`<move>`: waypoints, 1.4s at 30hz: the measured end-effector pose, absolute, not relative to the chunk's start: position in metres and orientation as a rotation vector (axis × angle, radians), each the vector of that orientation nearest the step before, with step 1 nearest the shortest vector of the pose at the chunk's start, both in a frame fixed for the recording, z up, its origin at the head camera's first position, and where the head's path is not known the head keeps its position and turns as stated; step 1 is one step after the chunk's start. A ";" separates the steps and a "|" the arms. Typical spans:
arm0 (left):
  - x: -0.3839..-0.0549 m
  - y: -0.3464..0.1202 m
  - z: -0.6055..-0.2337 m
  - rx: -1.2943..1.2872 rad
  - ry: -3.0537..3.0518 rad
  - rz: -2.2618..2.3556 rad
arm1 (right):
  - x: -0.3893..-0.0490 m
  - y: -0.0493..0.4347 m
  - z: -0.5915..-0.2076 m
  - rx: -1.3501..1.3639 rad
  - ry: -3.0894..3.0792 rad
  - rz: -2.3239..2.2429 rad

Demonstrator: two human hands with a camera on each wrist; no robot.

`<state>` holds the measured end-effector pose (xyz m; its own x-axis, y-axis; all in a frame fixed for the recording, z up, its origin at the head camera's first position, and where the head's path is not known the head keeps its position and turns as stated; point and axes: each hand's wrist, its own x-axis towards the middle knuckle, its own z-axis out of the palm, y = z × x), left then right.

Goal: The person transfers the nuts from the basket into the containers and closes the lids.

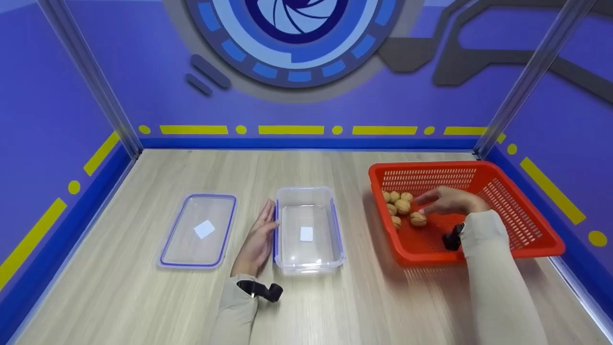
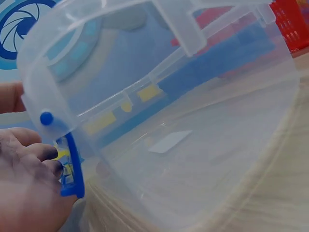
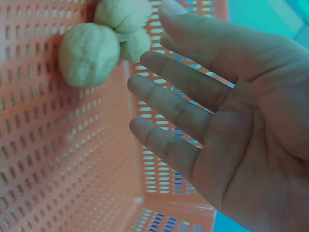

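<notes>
My left hand (image 1: 256,242) lies along the left side of a clear plastic box (image 1: 340,225), its fingers extended and its thumb at the rim. In the left wrist view the hand (image 2: 26,179) is beside the box's blue-edged latch (image 2: 75,169). Inside a red perforated basket (image 1: 443,256), my right hand (image 1: 448,200) reaches toward several walnuts (image 1: 402,206) gathered at the left. The right wrist view shows that hand (image 3: 231,116) with fingers spread and nothing in its palm, just apart from a walnut (image 3: 89,54).
A clear lid (image 1: 184,249) with a blue seal lies flat left of the box, a white square on it. Another white square (image 1: 306,234) is seen at the box's bottom. Blue-purple panels (image 1: 306,115) stand around the wooden table (image 1: 191,302) at the back and sides.
</notes>
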<state>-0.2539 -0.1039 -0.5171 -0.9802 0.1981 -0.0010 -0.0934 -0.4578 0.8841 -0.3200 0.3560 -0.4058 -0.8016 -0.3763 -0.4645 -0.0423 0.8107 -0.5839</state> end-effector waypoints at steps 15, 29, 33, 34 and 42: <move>-0.254 -0.100 -0.516 0.133 1.519 2.562 | -0.319 0.352 -0.420 -0.154 2.414 -0.623; -0.254 -0.100 -0.515 0.201 1.547 2.539 | -0.318 0.347 -0.421 -0.102 2.376 -0.660; -0.253 -0.100 -0.514 0.179 1.553 2.540 | -0.318 0.349 -0.420 -0.117 2.392 -0.637; -0.253 -0.100 -0.514 0.171 1.554 2.540 | -0.319 0.349 -0.420 -0.122 2.394 -0.630; -0.254 -0.102 -0.515 0.164 1.571 2.525 | -0.320 0.351 -0.420 -0.182 2.382 -0.652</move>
